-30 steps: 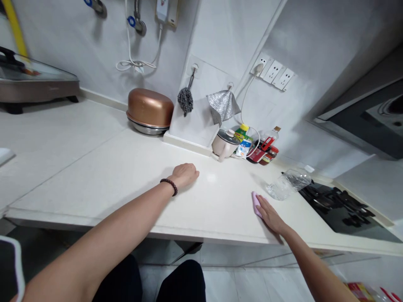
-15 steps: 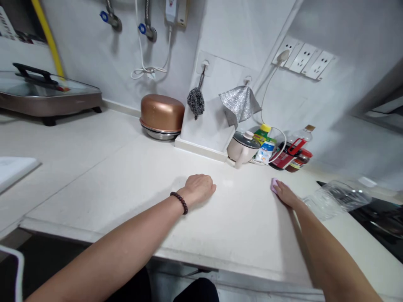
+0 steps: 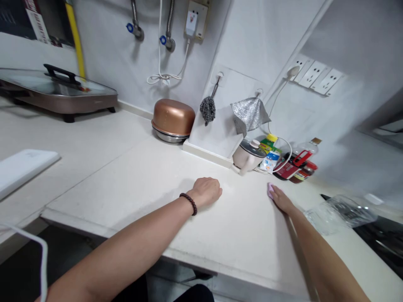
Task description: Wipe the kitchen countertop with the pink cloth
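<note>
Left hand [image 3: 207,192] was clenched in a loose fist, nothing seen in it, on the white countertop [image 3: 239,235]; dark beaded bracelet [image 3: 189,203] at the wrist. Right hand [image 3: 282,201] had its fingers on a lilac cloth [image 3: 270,191], grasping it against the countertop; exact grip partly hidden. Cloth was in front of the lidded cream pot [image 3: 245,160] and sauce jars [image 3: 304,173], left of the clear plastic bottle [image 3: 341,214] lying on its side.
</note>
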`<state>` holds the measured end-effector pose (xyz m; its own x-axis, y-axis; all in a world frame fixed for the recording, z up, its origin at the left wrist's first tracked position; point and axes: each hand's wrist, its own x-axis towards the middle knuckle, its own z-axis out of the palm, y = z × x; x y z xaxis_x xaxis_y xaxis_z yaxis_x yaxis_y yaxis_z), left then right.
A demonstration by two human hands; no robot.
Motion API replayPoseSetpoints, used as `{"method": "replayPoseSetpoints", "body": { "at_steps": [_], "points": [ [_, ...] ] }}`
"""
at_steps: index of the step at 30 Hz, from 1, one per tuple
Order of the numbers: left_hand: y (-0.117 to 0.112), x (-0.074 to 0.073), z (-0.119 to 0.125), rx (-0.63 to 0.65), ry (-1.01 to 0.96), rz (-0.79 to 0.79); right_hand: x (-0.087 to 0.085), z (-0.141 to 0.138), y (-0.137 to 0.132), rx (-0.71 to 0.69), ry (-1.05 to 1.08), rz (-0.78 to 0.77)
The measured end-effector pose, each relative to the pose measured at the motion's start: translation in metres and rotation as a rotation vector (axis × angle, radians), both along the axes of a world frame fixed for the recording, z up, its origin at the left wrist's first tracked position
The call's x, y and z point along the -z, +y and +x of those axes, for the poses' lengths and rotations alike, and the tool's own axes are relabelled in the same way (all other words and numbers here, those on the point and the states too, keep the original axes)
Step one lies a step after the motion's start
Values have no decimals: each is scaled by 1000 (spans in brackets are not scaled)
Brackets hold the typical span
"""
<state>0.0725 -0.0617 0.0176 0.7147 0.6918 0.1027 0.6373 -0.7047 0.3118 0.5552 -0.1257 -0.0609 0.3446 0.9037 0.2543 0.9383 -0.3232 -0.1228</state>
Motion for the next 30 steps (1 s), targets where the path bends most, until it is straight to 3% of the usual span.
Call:
{"method": "replayPoseSetpoints", "body": {
  "at_steps": [6,11,14,17,23,27,30],
  "points": [
    [8,2,-6,-56,-22,2,1,-70,-46,-143,26,-42],
    [18,3,-15,-94,-24,-12,-2,-141,-110,-293,32,-56],
    [22,5,-20,-127,-18,-33,-2,-160,-153,-304,46,-81],
    [24,6,-24,-143,-12,-56,-1,-146,-193,-230,55,-103],
    [25,6,-26,-171,-39,-83,5,-56,-256,86,25,-41],
    [24,3,-27,-165,-62,-82,6,-22,-264,284,2,-47],
    [20,-1,-26,-137,-82,-74,5,-36,-249,306,-9,-50]
  ]
}}
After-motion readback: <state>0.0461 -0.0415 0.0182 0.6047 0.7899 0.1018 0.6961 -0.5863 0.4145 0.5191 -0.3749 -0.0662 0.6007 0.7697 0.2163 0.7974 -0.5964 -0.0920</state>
